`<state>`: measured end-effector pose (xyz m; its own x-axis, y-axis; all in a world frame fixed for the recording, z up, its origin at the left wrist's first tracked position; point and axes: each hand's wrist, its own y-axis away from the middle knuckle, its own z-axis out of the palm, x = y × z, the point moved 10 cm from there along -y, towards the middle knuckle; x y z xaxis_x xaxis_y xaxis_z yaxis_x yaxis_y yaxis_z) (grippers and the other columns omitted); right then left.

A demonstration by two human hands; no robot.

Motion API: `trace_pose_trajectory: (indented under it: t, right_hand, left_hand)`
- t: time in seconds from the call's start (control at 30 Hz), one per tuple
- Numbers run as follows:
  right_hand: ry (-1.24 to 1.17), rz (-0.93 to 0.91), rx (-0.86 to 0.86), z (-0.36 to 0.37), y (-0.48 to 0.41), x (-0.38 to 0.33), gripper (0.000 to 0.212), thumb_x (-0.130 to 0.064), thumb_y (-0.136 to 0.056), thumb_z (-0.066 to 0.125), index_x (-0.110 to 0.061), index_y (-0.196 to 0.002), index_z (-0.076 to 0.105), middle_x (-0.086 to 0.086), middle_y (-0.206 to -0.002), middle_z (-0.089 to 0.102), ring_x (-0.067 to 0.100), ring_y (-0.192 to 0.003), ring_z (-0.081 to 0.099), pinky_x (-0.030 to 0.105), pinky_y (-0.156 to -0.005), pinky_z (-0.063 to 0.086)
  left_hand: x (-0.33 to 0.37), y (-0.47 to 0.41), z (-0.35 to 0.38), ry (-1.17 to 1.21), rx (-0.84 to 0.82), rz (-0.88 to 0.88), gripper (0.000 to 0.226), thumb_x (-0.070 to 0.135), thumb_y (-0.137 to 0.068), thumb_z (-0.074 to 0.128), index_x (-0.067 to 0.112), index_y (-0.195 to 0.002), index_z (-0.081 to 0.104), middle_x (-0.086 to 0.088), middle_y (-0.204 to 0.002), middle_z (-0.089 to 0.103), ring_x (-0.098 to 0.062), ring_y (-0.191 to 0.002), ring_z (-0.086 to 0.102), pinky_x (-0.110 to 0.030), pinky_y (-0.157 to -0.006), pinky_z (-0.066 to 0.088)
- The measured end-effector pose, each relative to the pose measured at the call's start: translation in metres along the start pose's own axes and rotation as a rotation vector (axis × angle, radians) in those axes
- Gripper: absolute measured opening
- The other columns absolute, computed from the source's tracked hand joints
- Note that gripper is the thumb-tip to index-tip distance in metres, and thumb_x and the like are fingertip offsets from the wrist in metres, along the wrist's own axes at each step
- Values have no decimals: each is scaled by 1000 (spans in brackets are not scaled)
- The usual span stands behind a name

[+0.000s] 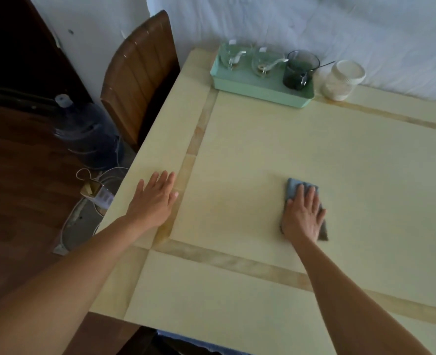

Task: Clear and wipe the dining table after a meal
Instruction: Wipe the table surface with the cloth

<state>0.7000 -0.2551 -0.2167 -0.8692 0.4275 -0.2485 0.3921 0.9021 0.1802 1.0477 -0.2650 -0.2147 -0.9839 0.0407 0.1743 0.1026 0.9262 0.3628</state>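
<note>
A folded blue-grey cloth (pixel 293 187) lies on the pale yellow dining table (pixel 301 139). My right hand (pixel 302 215) presses flat on the cloth with straight fingers, covering most of it. My left hand (pixel 155 201) rests flat on the table near its left edge, fingers straight, holding nothing. At the far side stands a mint-green tray (pixel 252 87) with two clear glass cups (pixel 237 56) with spoons and a dark glass cup (pixel 300 70).
A white lidded jar (pixel 343 80) stands to the right of the tray, against a white cloth-covered wall. A brown wooden chair (pixel 140 75) sits at the table's left end. On the floor at left are a water bottle (pixel 86 129) and a fan base (pixel 84 221).
</note>
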Motion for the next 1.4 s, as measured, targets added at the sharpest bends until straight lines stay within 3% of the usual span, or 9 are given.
trace_pose_trajectory:
  t: [0.2,0.33,0.47,0.73,0.83,1.13,1.2,1.33,1.4]
  right_hand:
    - [100,-700,-176,64,80,-193,54,-33,-100,25,-24,-150,7,1,-160,-6,19,-146,-11,41,-116,-9]
    - [182,-1092,-268,69,98,-206,56,-43,-96,14,-27,-150,10,-4,-160,1,15,-147,-3,38,-116,-7]
    - [110,-748,-200,35,-1,-138,73,-59,-85,-2,-29,-150,10,-5,-159,2,12,-147,1,36,-118,1]
    - [-9,10,16,-23,-131,-23,52,-33,-101,23,-21,-150,12,3,-160,2,19,-147,0,46,-117,2]
    - [0,-28,7,-15,-149,-67,52,-31,-100,25,-22,-150,13,4,-160,1,21,-147,-1,47,-118,3]
    - [146,-971,-199,45,-70,-240,61,-51,-93,8,-29,-149,15,-4,-159,6,13,-147,2,38,-116,5]
    - [163,-904,-115,30,-108,-216,52,-38,-98,19,-28,-149,16,-1,-159,11,15,-147,8,41,-115,14]
    - [8,-214,22,-4,-201,-146,51,-30,-100,25,-21,-149,16,2,-159,7,20,-146,5,48,-117,6]
    - [11,-156,21,-1,-209,-165,52,-30,-99,25,-19,-148,15,5,-159,5,24,-146,2,49,-117,4]
  left_hand:
    - [-3,-18,-16,11,44,-2,56,34,-101,15,17,-151,-5,-4,-160,-2,-22,-147,-5,-44,-119,0]
    - [-3,-38,-31,-29,58,9,56,32,-101,18,16,-151,-3,-6,-160,1,-23,-148,-2,-44,-119,3]
    - [4,-61,-36,-35,0,33,58,35,-101,17,18,-150,-9,-5,-160,-9,-22,-147,-9,-43,-119,-1]
    - [-1,-103,-27,-69,-116,57,64,42,-100,21,19,-150,-12,-5,-158,-17,-22,-147,-12,-45,-118,2]
    - [-1,-105,-27,-50,-138,76,64,41,-100,23,19,-149,-12,-5,-158,-17,-22,-146,-12,-44,-118,2]
    - [-4,-106,-26,3,-147,88,63,36,-100,25,21,-149,-12,-3,-158,-18,-20,-146,-13,-43,-118,0]
    - [-5,-106,-25,3,-135,96,64,36,-100,24,21,-149,-13,-3,-158,-19,-20,-146,-15,-43,-118,-1]
    - [-6,-104,-23,10,-102,98,64,39,-100,23,22,-148,-16,-2,-156,-23,-20,-145,-19,-43,-117,-5]
    - [-5,-102,-23,16,-92,102,64,39,-100,22,22,-147,-18,-2,-156,-25,-20,-144,-21,-43,-117,-7]
